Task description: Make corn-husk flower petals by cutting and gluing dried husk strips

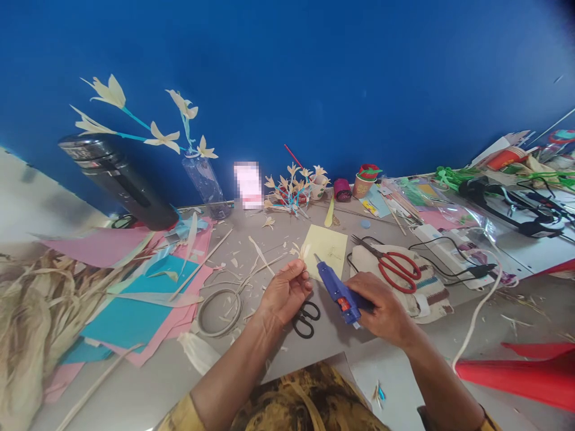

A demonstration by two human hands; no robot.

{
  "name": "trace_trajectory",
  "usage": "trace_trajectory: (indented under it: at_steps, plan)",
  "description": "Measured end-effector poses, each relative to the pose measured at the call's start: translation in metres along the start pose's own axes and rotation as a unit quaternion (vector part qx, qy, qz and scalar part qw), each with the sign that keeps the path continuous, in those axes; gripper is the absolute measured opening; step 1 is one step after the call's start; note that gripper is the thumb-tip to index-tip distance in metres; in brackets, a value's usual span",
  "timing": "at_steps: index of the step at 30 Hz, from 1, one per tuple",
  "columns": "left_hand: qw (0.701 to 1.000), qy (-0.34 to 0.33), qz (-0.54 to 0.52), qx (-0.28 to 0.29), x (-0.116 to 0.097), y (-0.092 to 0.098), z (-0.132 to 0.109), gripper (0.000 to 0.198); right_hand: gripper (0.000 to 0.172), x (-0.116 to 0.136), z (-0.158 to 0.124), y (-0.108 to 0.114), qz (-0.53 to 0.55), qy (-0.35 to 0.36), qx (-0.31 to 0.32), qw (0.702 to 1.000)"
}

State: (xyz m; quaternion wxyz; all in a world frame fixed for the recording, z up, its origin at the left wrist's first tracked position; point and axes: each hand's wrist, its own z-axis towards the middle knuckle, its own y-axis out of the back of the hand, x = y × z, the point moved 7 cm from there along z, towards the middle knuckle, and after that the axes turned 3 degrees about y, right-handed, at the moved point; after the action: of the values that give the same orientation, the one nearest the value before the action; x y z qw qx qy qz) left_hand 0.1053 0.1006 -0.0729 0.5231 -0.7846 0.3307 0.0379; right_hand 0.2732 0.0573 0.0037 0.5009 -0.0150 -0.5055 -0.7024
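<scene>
A: ok so in the head view, what's each hand doing?

B: Left hand (287, 290) has one small pale flower (300, 250) pinched in its fingertips, held above the middle of the table (314, 353), right by one sheet of yellow paper (331, 242). Right hand (381, 305) is wrapped round one blue glue gun (335, 286), nozzle pointing at the flower, close but looks apart. Can't tell if the trigger's squeezed tho.

A: how many scissors?

B: Two pairs. Black scissors (304, 328) just below the left hand, toward the table's near edge, and red scissors (399, 272) lying on a cloth (433, 299) to the right of the glue gun.

A: and other flowers?

B: I count five blooms (162, 137) in one clear bottle (204, 182) near the back edge, left of the middle, with one black flask (121, 176) beside it. There's also a bunch (293, 172) along that back edge, too tangled to count, plus one loose bloom (268, 222) lying in front of it.

A: that ring?

B: Just one pale ring (200, 312), left of the left hand.
</scene>
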Motion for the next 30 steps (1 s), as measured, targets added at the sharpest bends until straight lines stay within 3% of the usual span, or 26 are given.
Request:
trace_trajectory:
  at_steps: [3,7,14,16,20,23,26,30]
  plan:
    - [1.0,-0.002,-0.003,-0.004,-0.002,-0.001,-0.001,0.018,0.026,-0.019,-0.003,0.002,-0.084,-0.068,0.017,0.994]
    - [1.0,-0.014,-0.013,0.005,-0.011,-0.007,-0.005,0.017,0.03,-0.042,-0.001,0.001,-0.211,-0.157,0.082,0.961]
    - [0.998,-0.027,-0.024,0.042,-0.034,-0.016,-0.034,0.015,0.033,-0.052,0.0,-0.009,-0.249,-0.18,0.147,0.94]
    - [0.998,-0.04,-0.019,0.036,-0.04,-0.011,-0.042,0.016,0.035,-0.05,-0.004,-0.009,-0.25,-0.173,0.14,0.942]
    - [0.997,-0.077,0.013,-0.012,-0.051,0.01,-0.053,0.016,0.028,-0.031,-0.001,-0.007,-0.258,-0.157,0.054,0.952]
    - [0.995,-0.087,0.027,-0.046,-0.055,0.025,-0.056,0.015,0.017,-0.014,0.014,-0.028,-0.193,-0.169,0.05,0.965]
    - [0.995,-0.083,0.026,-0.039,-0.055,0.03,-0.059,0.015,0.015,0.0,0.035,-0.064,-0.146,-0.171,0.12,0.967]
    - [0.996,-0.082,0.025,-0.021,-0.055,0.032,-0.063,0.015,0.025,0.006,0.056,-0.093,-0.162,-0.144,0.199,0.956]
